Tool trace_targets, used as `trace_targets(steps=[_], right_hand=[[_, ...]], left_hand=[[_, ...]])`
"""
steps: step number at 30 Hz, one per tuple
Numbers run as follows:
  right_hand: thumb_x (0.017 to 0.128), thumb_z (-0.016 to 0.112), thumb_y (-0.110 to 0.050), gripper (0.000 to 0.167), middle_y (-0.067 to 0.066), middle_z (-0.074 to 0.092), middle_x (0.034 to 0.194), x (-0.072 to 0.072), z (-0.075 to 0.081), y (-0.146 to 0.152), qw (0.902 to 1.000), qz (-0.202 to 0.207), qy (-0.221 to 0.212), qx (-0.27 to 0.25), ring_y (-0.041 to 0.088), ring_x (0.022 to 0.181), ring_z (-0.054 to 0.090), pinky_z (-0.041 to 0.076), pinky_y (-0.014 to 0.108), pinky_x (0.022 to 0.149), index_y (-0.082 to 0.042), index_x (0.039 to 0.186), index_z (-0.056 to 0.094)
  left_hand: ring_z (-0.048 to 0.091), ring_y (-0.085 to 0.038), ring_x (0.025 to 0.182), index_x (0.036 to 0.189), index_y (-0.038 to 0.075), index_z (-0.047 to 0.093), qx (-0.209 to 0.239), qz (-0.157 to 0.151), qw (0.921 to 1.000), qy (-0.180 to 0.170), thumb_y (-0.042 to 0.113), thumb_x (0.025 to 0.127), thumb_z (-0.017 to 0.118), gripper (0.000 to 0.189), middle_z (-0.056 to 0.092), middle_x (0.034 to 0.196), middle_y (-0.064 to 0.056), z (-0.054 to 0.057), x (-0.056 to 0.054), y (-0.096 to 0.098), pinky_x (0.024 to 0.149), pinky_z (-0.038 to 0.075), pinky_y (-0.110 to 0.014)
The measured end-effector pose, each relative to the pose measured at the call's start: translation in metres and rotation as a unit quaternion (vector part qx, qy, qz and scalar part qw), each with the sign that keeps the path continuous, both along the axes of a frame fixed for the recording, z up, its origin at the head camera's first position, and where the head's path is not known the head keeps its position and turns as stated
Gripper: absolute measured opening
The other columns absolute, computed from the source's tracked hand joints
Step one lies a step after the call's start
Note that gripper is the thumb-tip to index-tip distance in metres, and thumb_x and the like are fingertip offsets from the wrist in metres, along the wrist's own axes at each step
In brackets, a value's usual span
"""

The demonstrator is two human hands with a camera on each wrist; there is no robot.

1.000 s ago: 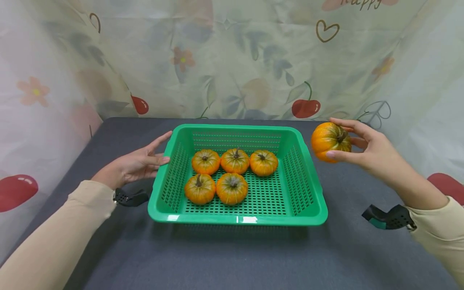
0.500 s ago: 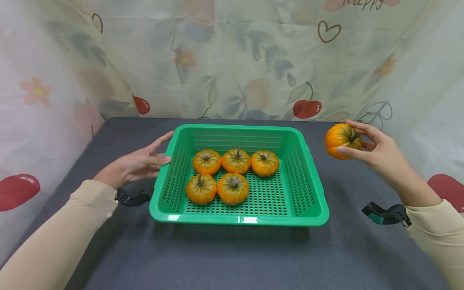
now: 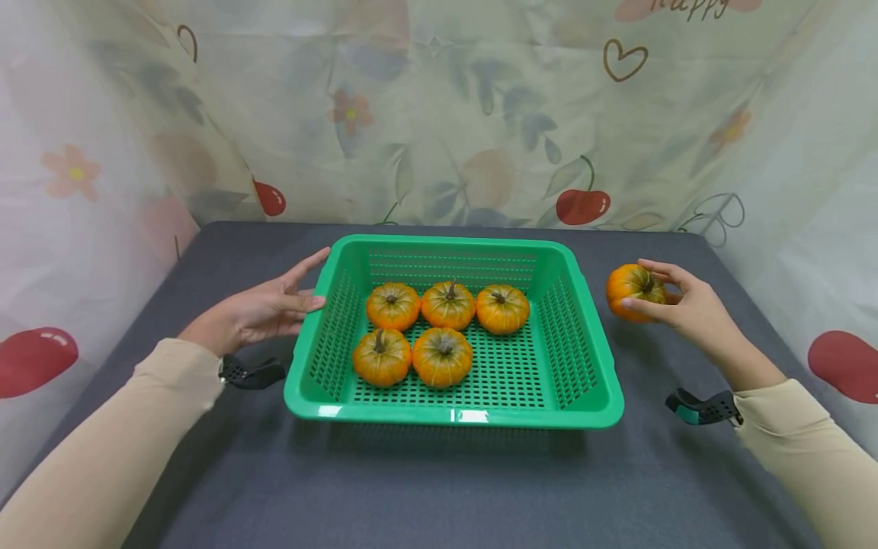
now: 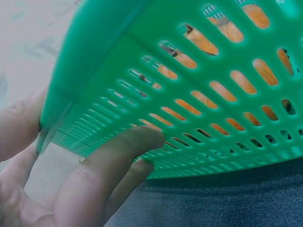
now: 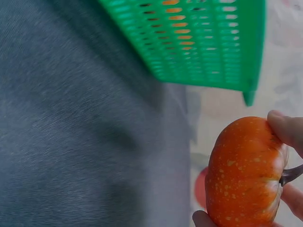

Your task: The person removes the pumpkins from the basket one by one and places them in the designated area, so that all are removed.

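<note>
A green perforated plastic basket stands on the dark cloth and holds several small orange pumpkins in two rows toward its left. My left hand holds the basket's left rim, the thumb at the rim; in the left wrist view, fingers lie under it against the slotted wall. Right of the basket, my right hand grips another small pumpkin by its sides, thumb nearest me. Its dark stem points toward the palm in the right wrist view, where the pumpkin shows its speckled orange skin.
A dark grey cloth covers the table. Pale printed curtains with cherries and flowers hang behind and at both sides. The basket's right wall stands near the held pumpkin.
My right hand carried the pumpkin right, away from the basket, then lowered it toward the cloth and slightly back left. The left hand, the basket and the pumpkins in it kept their places.
</note>
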State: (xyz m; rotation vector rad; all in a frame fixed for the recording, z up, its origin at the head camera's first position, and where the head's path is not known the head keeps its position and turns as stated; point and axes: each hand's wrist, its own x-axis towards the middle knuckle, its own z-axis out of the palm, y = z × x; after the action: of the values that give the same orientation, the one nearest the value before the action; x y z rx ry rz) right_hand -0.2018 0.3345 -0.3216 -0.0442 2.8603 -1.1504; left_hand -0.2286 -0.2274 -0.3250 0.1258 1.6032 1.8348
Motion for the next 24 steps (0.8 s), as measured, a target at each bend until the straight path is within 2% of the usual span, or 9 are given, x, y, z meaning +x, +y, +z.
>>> trace_targets(steps=[3,9,15,24], right_hand=[[0.089,0.067,-0.048,0.081,0.024,0.03,0.153,-0.004,-0.008,0.0,0.9999,0.003,-0.007,0.013,0.048,0.129,0.036,0.044,0.06,0.093,-0.016,0.153,0.03],[0.087,0.067,-0.053,0.085,0.028,0.028,0.152,-0.01,-0.018,0.001,0.9988,0.01,-0.026,0.04,0.049,0.132,0.03,0.036,0.068,0.098,-0.012,0.152,0.031],[0.087,0.066,-0.053,0.088,0.033,0.025,0.15,-0.016,-0.024,0.005,0.9971,0.018,-0.054,0.051,0.052,0.133,0.026,0.033,0.07,0.099,-0.009,0.153,0.028],[0.088,0.065,-0.053,0.087,0.037,0.025,0.148,-0.021,-0.03,0.007,0.9951,0.031,-0.07,0.063,0.053,0.133,0.026,0.034,0.07,0.1,-0.006,0.152,0.028]], left_hand=[[0.07,-0.019,0.096,0.151,0.052,0.003,0.002,0.0,1.0,-0.002,0.001,0.096,0.055,0.092,0.015,0.159,-0.021,0.0,0.0,0.0,0.084,0.059,-0.04],[0.07,-0.019,0.096,0.151,0.053,0.003,0.007,-0.001,1.0,-0.005,0.0,0.097,0.054,0.091,0.014,0.159,-0.02,0.0,0.0,-0.001,0.084,0.059,-0.039],[0.07,-0.02,0.097,0.151,0.053,0.003,0.001,0.0,1.0,-0.002,0.0,0.097,0.055,0.092,0.014,0.159,-0.021,0.0,0.0,0.0,0.085,0.058,-0.041],[0.07,-0.02,0.096,0.15,0.053,0.004,0.008,0.002,0.9999,-0.008,0.0,0.096,0.055,0.092,0.015,0.158,-0.021,0.0,0.0,-0.001,0.084,0.059,-0.039]])
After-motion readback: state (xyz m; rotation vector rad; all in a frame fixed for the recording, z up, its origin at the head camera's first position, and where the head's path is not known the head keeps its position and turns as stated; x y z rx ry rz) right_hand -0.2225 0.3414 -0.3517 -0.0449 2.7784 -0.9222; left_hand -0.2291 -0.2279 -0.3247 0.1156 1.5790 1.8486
